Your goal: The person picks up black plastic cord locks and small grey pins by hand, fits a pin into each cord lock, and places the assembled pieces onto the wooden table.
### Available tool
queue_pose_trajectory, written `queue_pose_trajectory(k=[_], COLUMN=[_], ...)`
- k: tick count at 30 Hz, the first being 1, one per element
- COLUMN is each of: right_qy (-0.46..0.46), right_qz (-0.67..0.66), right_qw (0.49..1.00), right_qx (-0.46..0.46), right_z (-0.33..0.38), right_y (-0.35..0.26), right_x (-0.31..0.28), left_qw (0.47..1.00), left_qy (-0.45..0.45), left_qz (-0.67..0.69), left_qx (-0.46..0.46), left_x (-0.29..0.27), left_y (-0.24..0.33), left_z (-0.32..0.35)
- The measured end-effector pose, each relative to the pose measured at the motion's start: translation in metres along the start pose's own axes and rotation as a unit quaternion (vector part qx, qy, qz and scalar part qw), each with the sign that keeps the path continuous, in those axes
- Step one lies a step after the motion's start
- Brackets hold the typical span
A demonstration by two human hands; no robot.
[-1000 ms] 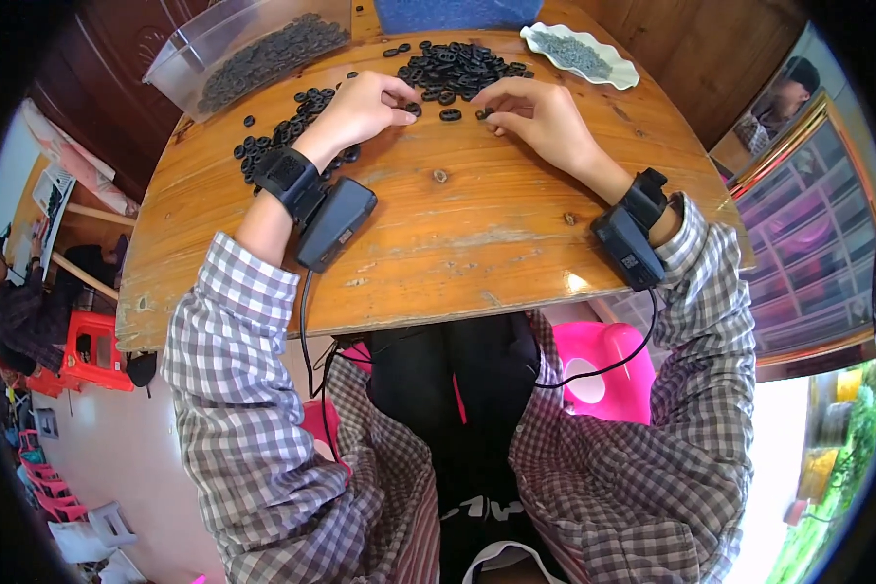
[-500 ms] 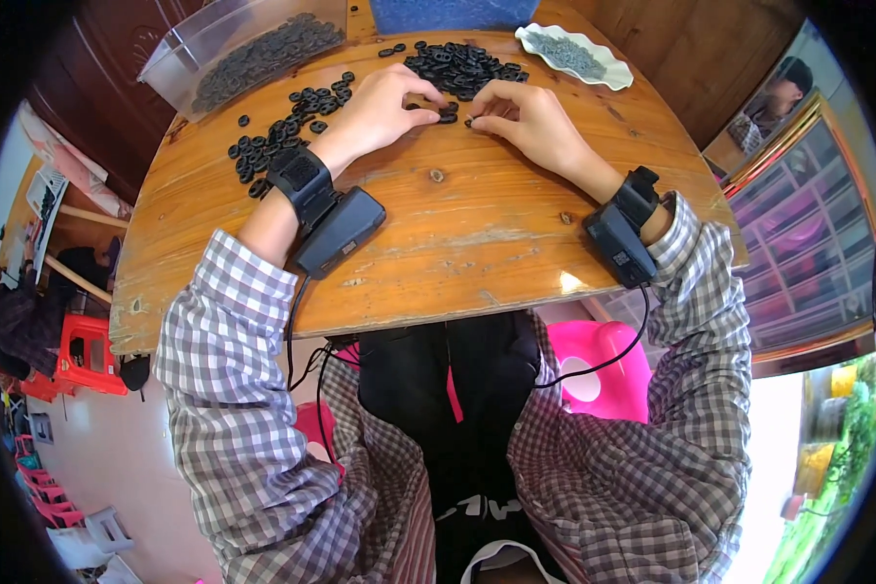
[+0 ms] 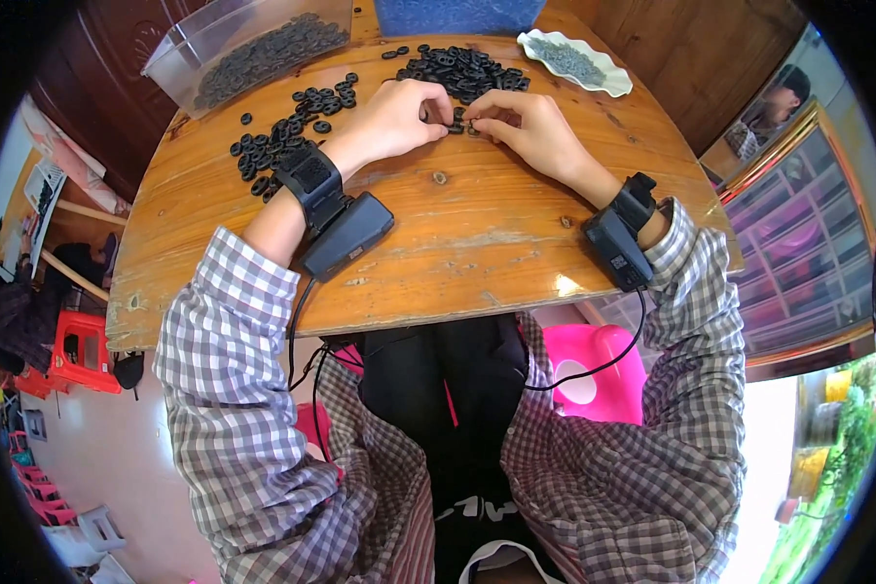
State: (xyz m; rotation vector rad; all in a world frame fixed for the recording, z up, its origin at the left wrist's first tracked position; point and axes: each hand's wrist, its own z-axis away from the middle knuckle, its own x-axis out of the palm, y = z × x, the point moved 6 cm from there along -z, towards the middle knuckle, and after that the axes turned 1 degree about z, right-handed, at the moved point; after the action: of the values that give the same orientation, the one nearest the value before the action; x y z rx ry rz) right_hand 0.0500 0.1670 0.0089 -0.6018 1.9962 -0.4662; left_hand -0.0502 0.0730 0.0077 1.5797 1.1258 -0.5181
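Observation:
My left hand [image 3: 407, 115] is closed in a pinch at a small black oval part [image 3: 456, 127] low over the wooden table [image 3: 438, 224]. Facing it, my right hand [image 3: 524, 125] pinches a tiny dark piece [image 3: 473, 127] between thumb and forefinger; its kind is too small to tell. The two sets of fingertips almost meet. Just beyond them lies a heap of black oval parts with holes [image 3: 462, 71]. More such parts form a looser pile [image 3: 287, 131] to the left, partly behind my left wrist.
A clear plastic bin [image 3: 180, 73] of dark parts stands at the far left, beside a blue container [image 3: 457, 15]. At the far right is a white wavy-edged dish [image 3: 613, 80] with small grey pieces [image 3: 565, 58]. Cabled black devices [image 3: 348, 236] sit on both wrists.
My left hand has moved slightly right and nearer, bringing its fingertips closer to my right hand's. The right hand stays nearly in place, with its small piece now against the black part.

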Motion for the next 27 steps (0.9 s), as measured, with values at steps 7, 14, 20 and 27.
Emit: queue_pose_trajectory(k=[7,14,20,27], right_qy=[-0.005,-0.007,0.001,-0.009], right_qz=[0.036,0.04,0.034,0.027], right_qw=[0.999,0.998,0.998,0.998], right_qx=[-0.017,-0.039,-0.053,-0.049], right_z=[0.001,0.0,0.001,0.0], right_y=[-0.005,-0.004,-0.007,-0.007], right_x=[-0.001,0.002,0.001,0.005], left_qw=[1.0,1.0,0.999,0.998], left_qy=[0.003,-0.009,-0.002,0.001], left_qz=[0.029,-0.01,0.038,0.067], left_qx=[-0.012,0.003,0.007,0.02], left_x=[0.002,0.003,0.006,0.008], left_y=[0.009,0.007,0.004,-0.003], left_z=[0.001,0.0,-0.001,0.0])
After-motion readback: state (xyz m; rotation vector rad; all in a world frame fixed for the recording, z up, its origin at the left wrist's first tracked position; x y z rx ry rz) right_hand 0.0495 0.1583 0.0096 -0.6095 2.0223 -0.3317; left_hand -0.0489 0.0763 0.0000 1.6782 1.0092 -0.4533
